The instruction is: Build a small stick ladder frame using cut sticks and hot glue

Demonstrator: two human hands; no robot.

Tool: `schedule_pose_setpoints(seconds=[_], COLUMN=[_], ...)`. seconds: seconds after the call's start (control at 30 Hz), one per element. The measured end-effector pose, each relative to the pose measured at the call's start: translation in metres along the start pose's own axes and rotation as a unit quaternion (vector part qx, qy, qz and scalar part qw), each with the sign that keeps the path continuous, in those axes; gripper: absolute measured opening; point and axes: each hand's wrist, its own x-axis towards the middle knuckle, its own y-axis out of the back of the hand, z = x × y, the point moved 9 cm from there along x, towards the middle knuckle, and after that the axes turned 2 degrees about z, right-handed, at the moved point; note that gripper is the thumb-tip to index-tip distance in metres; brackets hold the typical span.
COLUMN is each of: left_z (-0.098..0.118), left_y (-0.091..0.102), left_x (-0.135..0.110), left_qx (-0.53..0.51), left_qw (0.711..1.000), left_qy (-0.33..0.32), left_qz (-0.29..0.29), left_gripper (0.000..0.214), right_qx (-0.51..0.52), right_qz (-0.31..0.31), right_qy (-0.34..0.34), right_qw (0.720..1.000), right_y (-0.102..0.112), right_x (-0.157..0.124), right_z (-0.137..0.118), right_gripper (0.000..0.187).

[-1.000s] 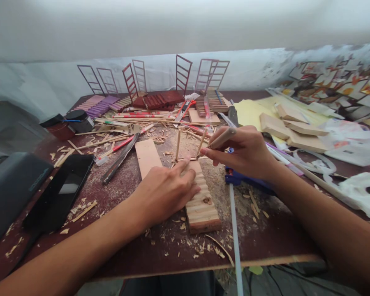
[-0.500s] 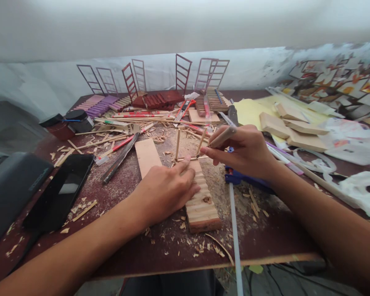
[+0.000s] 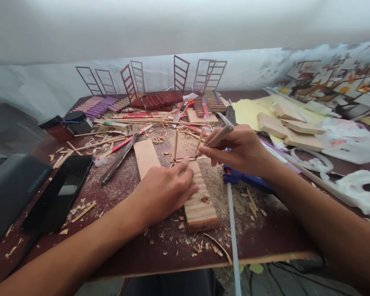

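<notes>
- Your left hand [image 3: 165, 191] lies on the ribbed block [image 3: 201, 207] in the middle of the worktop [image 3: 271, 242]. Its grip is slack: the fingers are bent but closed round nothing, and the forefinger reaches to the block's far end.
- Your right hand [image 3: 242, 150] has its grip clamped on a tan rod [image 3: 219, 135]. You hold it like a pen between thumb and fingers, with its lower tip down at the block's far end.
- Two thin posts [image 3: 175, 144] stand at that far end, the right one leaning. A thin crosspiece lies at their feet, and the rod's tip meets it.
- A flat board [image 3: 146, 154] lies just left of the block, with shavings all round.
- A blue tool [image 3: 236, 177] sits under your right wrist. A white tube [image 3: 233, 230] runs from it towards the near edge.
- A phone [image 3: 60, 191] lies to your left with its screen dark. Beside it is a dark case [image 3: 10, 193] whose lettering is too small to read.
- A printed strip [image 3: 128, 129] among the loose sticks carries dark lettering that cannot be made out.
- Small chairs [image 3: 156, 98] stand at the back, and plain blocks [image 3: 288, 127] lie to the right.
</notes>
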Motion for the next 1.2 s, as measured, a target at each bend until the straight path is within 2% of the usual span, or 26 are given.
schedule_pose_setpoints(seconds=[0.23,0.57,1.07,1.2], left_z=[0.001,-0.002,-0.005,-0.005], left_y=[0.001,0.001,0.002,0.003], left_x=[0.000,0.000,0.005,0.006], left_qx=[-0.018,-0.028,-0.072,-0.076], left_qw=[1.000,1.000,0.997,0.997], left_qy=[0.002,0.011,0.024,0.024], left_qz=[-0.009,-0.002,0.011,0.008], left_gripper=[0.032,0.031,0.025,0.026], right_qx=[-0.014,-0.063,0.002,-0.015], right_qz=[-0.018,-0.057,-0.085,-0.078], right_qy=[-0.010,-0.005,-0.022,-0.003], right_qw=[1.000,0.996,0.996,0.997], right_y=[0.000,-0.006,-0.014,-0.014], right_x=[0.000,0.002,0.005,0.005], right_z=[0.002,-0.005,-0.002,-0.004], right_gripper=[0.021,0.030,0.029,0.029])
